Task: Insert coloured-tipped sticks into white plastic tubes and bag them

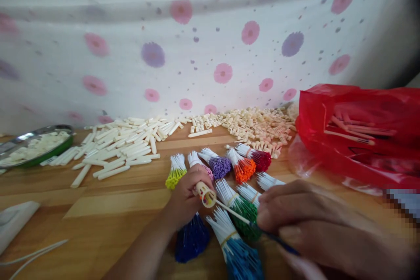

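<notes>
My left hand (192, 188) is closed around a cream hollow tube (206, 195), its open mouth turned toward me, with small coloured bits visible inside. In my right hand (305, 218), blurred by motion, is a thin stick (234, 213), pale at the front and dark blue farther back. The stick's front end reaches the mouth of the tube. Beneath and around both hands lie bundles of thin white sticks with coloured ends: dark blue (192, 240), light blue (241, 256), green (244, 214), yellow (176, 177), purple (220, 166), orange (243, 169) and dark red (261, 159).
Behind the bundles are a heap of long cream tubes (121, 146) and a heap of short slotted pieces (259, 124). A metal plate (62, 129) of pale pieces stands left. A red plastic bag (361, 96) lies right. A white object (16, 223) and cord (36, 253) are nearby.
</notes>
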The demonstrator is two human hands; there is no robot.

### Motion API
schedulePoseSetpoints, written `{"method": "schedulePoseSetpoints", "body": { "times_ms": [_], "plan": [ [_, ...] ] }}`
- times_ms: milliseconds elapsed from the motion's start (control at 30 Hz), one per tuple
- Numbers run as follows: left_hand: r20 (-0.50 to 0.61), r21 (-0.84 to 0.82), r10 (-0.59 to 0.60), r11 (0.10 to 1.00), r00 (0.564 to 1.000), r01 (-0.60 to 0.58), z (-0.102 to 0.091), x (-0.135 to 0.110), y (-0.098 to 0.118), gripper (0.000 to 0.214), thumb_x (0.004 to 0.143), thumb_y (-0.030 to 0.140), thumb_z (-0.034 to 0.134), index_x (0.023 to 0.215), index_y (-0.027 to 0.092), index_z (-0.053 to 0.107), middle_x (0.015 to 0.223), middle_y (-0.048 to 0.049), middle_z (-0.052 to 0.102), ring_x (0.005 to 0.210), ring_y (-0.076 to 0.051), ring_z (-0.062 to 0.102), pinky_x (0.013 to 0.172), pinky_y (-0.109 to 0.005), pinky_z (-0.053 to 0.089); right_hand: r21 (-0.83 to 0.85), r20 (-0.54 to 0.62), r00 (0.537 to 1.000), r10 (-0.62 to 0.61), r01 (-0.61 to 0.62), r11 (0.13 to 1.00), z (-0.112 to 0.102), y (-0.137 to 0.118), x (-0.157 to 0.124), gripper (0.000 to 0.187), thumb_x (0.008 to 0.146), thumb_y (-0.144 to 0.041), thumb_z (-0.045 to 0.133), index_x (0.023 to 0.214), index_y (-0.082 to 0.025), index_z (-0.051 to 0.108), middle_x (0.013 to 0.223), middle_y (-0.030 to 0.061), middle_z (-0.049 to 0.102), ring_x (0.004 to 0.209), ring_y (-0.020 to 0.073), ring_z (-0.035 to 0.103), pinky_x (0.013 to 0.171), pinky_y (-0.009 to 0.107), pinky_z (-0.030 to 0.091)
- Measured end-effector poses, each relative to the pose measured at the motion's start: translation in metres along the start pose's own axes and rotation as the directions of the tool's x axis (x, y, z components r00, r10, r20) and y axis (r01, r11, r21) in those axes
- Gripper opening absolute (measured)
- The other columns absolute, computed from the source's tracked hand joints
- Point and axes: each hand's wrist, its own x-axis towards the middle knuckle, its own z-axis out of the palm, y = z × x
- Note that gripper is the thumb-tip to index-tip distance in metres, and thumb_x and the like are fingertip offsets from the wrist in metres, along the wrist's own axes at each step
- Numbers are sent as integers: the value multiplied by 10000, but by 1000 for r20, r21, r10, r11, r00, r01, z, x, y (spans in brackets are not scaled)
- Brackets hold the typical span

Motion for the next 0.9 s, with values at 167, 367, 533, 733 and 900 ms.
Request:
{"method": "schedulePoseSetpoints", "body": {
  "times_ms": [167,367,533,733,900],
  "plan": [
    [12,36,-43,998,999,42,0,0,2,195,815,319,608,675,182,604,713,6,529,718,-149,520,679,-275,411,-37,-134,983,127,-133,990,24,-1,5,235,733,-34,669,912,-169,595,808,48,711,749,139,689,691,201,593],
    [11,48,-67,997,998,67,2,0,6,161,812,241,579,661,187,592,708,10,528,722,-146,524,681,-270,406,-73,-144,986,85,-97,993,34,6,1,238,728,-14,644,907,-157,581,797,58,710,759,131,685,753,202,564],
    [10,53,-84,995,996,83,3,1,8,183,781,290,622,642,180,580,694,12,509,696,-148,504,648,-260,402,-85,-155,985,71,-85,993,44,13,1,192,745,-14,629,885,-139,586,804,68,699,764,120,661,733,202,548],
    [-5,163,-43,986,999,43,0,-1,4,359,836,536,517,769,186,566,822,-18,509,774,-172,497,689,-273,399,-144,-148,977,151,-172,975,62,32,-9,139,777,-57,629,892,-135,628,892,72,628,809,144,586,696,275,510],
    [14,282,-28,959,1000,23,-6,-3,7,498,855,627,327,962,189,540,931,-52,486,877,-206,489,768,-312,402,-196,-136,974,182,-206,959,63,42,-11,156,798,-53,598,918,-144,637,906,67,598,812,154,545,700,311,473]
  ]
}}
